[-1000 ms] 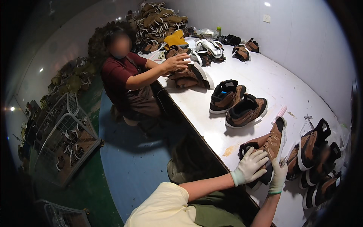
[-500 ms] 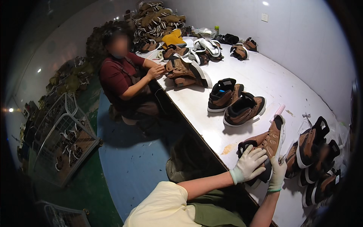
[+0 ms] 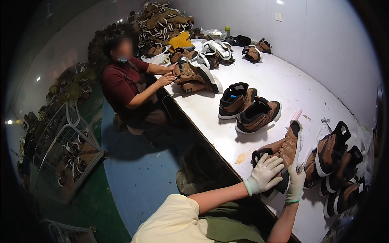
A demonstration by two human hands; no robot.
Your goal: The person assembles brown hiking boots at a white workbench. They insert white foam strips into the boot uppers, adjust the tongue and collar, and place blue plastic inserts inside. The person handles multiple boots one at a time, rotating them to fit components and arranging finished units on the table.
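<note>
A brown and black high-top shoe (image 3: 289,146) lies on its side at the near edge of the white table, its pale sole facing right. My left hand (image 3: 265,174), in a white glove, rests on the shoe with its fingers laid over the upper. Against the sole's lower end is my right hand (image 3: 295,184), also gloved and closed. A small metal tool (image 3: 300,166) juts from its fingers; its exact kind is hard to make out. Another brown shoe (image 3: 272,146) lies partly hidden underneath.
Two brown high-tops (image 3: 259,115) stand mid-table. Several more shoes (image 3: 330,152) crowd the right edge beside clear plastic. Across the table's left side, a co-worker (image 3: 129,81) handles a brown shoe (image 3: 194,77). Shoe uppers (image 3: 164,24) are heaped behind; a wire cart (image 3: 69,150) stands left.
The whole view has shifted slightly, moving things a little left. My hands keep nearly the same place on the shoe. The co-worker's head has lifted and their hands have moved on their shoe.
</note>
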